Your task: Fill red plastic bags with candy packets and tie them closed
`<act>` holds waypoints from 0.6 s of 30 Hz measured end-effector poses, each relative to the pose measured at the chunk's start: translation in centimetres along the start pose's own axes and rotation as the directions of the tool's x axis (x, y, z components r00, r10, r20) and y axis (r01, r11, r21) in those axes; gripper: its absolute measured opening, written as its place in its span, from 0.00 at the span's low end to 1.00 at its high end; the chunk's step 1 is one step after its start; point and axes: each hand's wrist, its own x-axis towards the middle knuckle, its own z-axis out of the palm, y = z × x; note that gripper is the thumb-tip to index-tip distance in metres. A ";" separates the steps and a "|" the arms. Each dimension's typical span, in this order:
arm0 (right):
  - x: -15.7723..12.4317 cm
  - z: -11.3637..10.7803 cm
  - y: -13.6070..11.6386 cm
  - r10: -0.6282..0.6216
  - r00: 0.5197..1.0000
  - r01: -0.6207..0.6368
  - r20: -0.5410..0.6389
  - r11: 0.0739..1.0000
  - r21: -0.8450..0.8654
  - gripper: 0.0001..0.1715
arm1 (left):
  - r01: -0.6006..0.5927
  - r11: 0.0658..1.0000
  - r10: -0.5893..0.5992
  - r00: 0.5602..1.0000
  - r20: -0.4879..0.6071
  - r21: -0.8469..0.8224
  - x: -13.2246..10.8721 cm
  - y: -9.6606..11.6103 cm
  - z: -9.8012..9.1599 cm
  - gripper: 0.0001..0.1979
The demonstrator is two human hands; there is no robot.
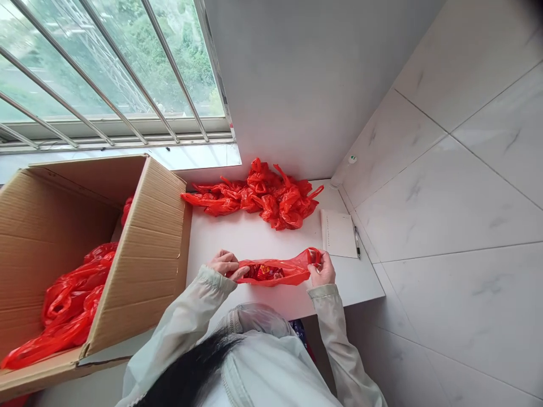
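Near the front edge of the white table (237,234), a red plastic bag (292,272) is stretched between my two hands with its mouth facing up. Small red wrapped pieces (269,272) show inside it, some with yellow and dark print; I cannot tell exactly what they are. My left hand (225,264) grips the bag's left end, thumb against the rim. At the opposite end, my right hand (323,269) pinches the bunched plastic by the handle. Beyond the hands, several knotted red plastic bags (275,198) lie heaped against the wall.
A large open cardboard box (139,260) at the left holds more red plastic bags (80,288). On the table's right side lie a white notebook (339,233) and a pen (357,242). A tiled wall (445,198) borders the right, and a barred window (110,68) stands at upper left.
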 end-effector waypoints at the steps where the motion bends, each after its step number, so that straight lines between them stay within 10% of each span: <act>1: -0.2 -0.1 -0.6 -0.026 1.000 0.025 -0.017 0.999 -0.039 0.23 | -0.019 0.999 0.019 1.000 -0.008 0.032 0.0 -0.1 0.2 0.25; 6: -1.8 -0.1 -4.5 -0.340 0.939 0.324 -0.044 0.923 -0.210 0.25 | -0.162 0.972 0.152 0.986 0.070 0.172 -0.7 -0.4 1.7 0.21; 10: -2.9 2.2 -6.1 -0.533 0.806 0.590 0.258 0.764 -0.261 0.14 | -0.178 0.944 0.165 0.984 0.070 0.279 -1.4 -0.7 2.6 0.18; 13: -3.2 4.6 -5.1 -0.244 0.789 0.567 0.564 0.642 -0.516 0.16 | -0.199 0.936 0.197 0.980 0.034 0.292 -1.9 -1.0 2.5 0.18; 18: -3.1 5.3 -2.3 0.098 0.827 0.468 0.554 0.427 -0.774 0.22 | -0.220 0.924 0.223 0.975 0.027 0.314 -3.1 -2.0 1.9 0.20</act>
